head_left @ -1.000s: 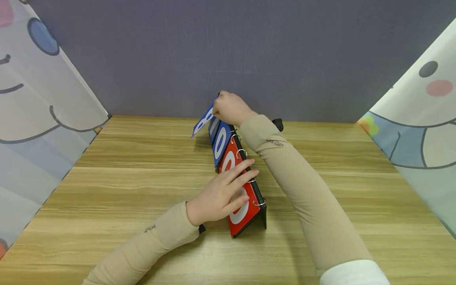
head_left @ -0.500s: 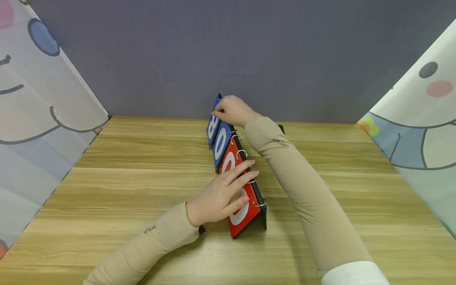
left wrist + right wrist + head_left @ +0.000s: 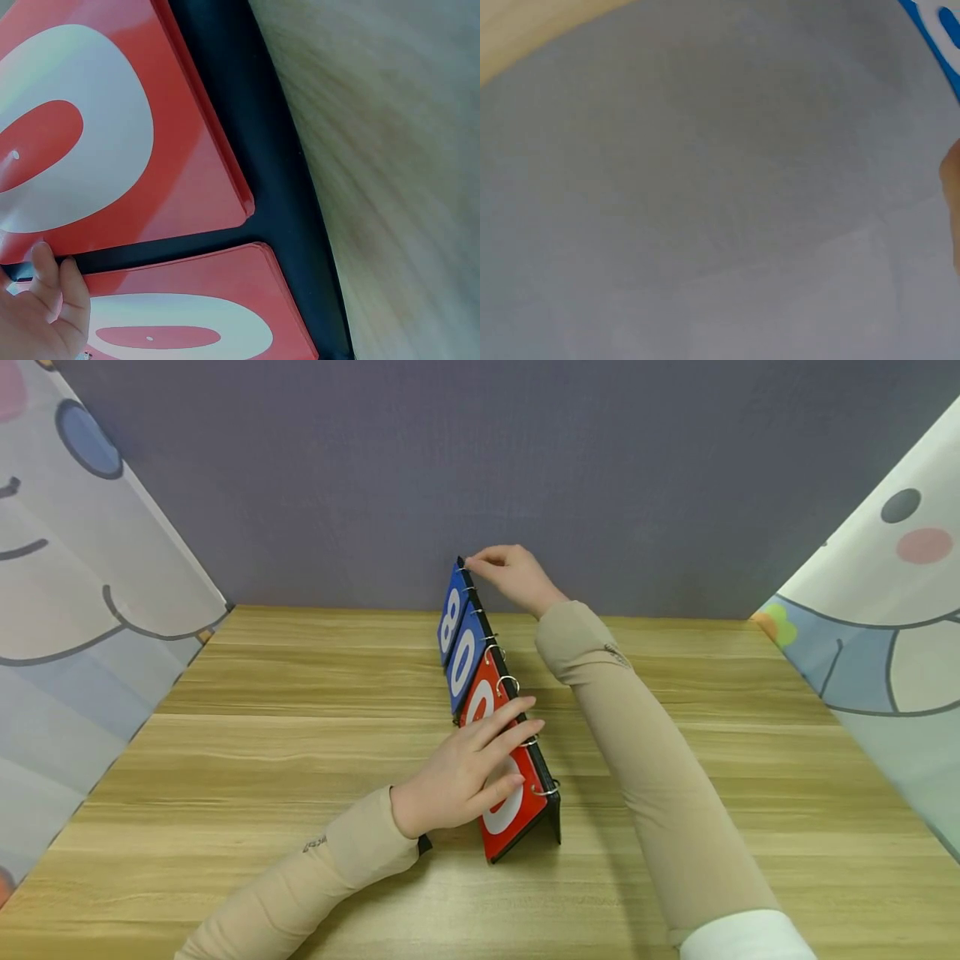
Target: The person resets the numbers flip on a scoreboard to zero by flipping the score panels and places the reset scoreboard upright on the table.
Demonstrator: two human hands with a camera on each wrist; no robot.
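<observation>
A tabletop flip scoreboard (image 3: 491, 635) stands like a tent on the table, its black frame running away from me. Two red cards (image 3: 172, 187) nearer me each show a 0. Farther along, one blue card (image 3: 465, 656) reads 0 and the farthest blue card (image 3: 450, 617) reads 8. My left hand (image 3: 465, 772) rests on the red cards with its fingers spread straight, partly covering both digits. At the far end of the top edge, my right hand (image 3: 517, 578) pinches the scoreboard between thumb and fingers. In the right wrist view only a bit of that hand shows.
Metal rings (image 3: 508, 685) bind the cards along the frame's top edge. A grey partition (image 3: 480, 468) rises close behind the scoreboard's far end. Printed cartoon panels (image 3: 862, 543) flank the wooden table (image 3: 262, 735) on both sides.
The raised blue 8 card has come down flat over the 1 at the far end. My right hand has moved off it, to the top edge. My left hand stays put.
</observation>
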